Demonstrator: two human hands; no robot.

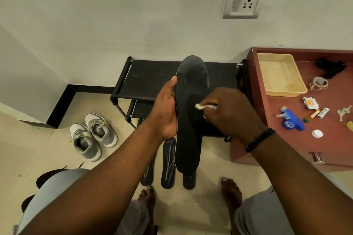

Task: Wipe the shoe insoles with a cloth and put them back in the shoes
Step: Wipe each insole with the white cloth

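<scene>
Left hand (165, 109) grips a black insole (189, 112); right hand (227, 112) pinches a white cloth (200, 106) on it, above beige floor tiles (57, 158) and 2 grey shoes (93, 135).

black rack (150, 80), beige tray (280, 74), blue spray bottle (292, 119)

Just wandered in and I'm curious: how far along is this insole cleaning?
Midway at best. The left hand holds one black insole while the right hand rubs it with a white cloth. Three insoles lie on the floor. The grey shoes wait beside them; nothing is back in yet.
</scene>
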